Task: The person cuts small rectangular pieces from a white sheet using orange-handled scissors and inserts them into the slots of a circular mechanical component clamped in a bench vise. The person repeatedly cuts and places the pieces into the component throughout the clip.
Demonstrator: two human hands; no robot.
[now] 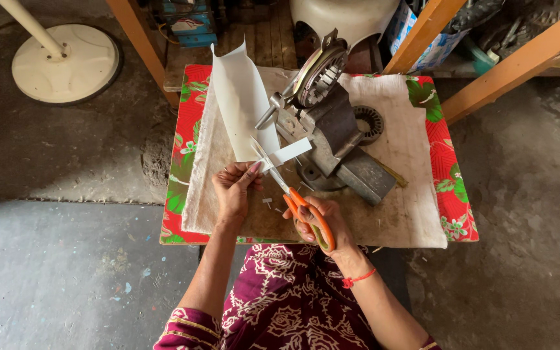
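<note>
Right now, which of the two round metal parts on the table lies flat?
The dark ring lies flat on the beige cloth, right of the metal machine. The other, the toothed disc, stands tilted on edge atop the machine.

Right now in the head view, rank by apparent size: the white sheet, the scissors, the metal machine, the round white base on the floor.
1. metal machine
2. white sheet and round white base, too alike to rank
3. scissors
</note>
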